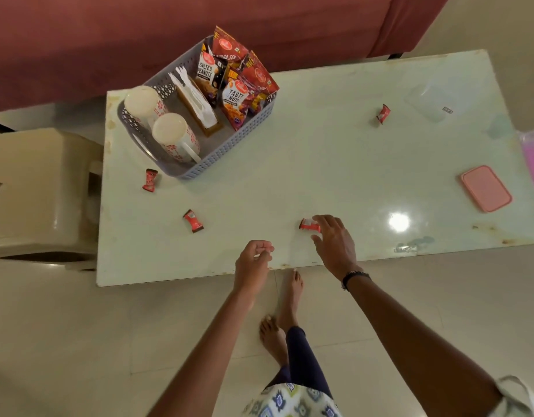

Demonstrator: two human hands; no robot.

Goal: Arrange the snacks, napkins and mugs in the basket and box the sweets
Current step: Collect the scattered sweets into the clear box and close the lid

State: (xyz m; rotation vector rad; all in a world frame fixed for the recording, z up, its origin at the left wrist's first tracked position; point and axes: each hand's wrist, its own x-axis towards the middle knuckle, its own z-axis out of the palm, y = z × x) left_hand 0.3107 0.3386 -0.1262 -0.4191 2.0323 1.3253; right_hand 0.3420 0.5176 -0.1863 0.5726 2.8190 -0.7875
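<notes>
A grey basket (253,121) at the table's far left holds two white mugs (172,136), a napkin holder (196,100) and several snack packets (238,97). Red-wrapped sweets lie loose on the table: one (150,180) by the basket, one (193,220) nearer me, one (383,113) at the far right. My right hand (335,239) reaches over another sweet (307,225), fingertips on its right end, thumb spread beside it. My left hand (253,257) hovers at the table's near edge, fingers loosely curled and holding nothing. A clear box (428,103) stands at the far right.
A pink lid (485,188) lies near the right edge of the pale glossy table (320,164). A beige plastic stool (40,188) stands to the left and a maroon sofa (139,34) behind. My bare feet (277,326) are on the tiled floor.
</notes>
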